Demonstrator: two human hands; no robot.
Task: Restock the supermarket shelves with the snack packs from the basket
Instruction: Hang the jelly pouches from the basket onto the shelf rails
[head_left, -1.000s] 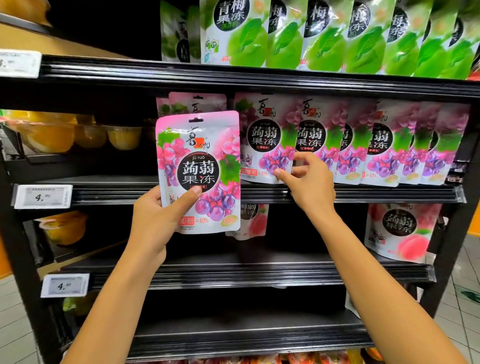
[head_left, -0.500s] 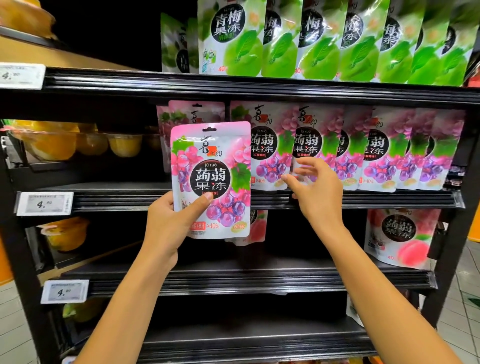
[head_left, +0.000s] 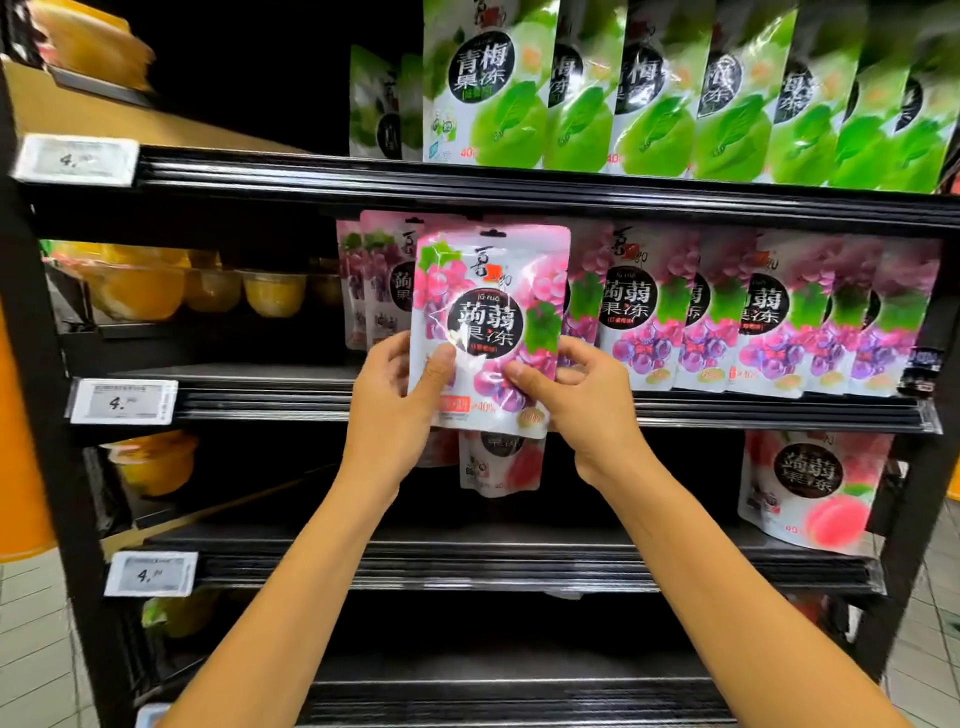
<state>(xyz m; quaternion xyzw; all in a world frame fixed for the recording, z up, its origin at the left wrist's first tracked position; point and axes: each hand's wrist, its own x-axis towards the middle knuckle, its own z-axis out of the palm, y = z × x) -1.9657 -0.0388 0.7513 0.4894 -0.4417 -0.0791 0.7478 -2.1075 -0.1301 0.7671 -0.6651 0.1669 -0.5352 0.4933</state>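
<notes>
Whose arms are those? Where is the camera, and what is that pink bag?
Those are a person's own arms; there is no robot. The camera sits on the person's head, so you see what they see: a shop shelf. The left hand and right hand both pinch one pink grape jelly pack, held up before the middle shelf, where matching grape packs stand in a row. Green packs stand on the shelf above, a peach pack below, yellow fruit cups to the left.
</notes>
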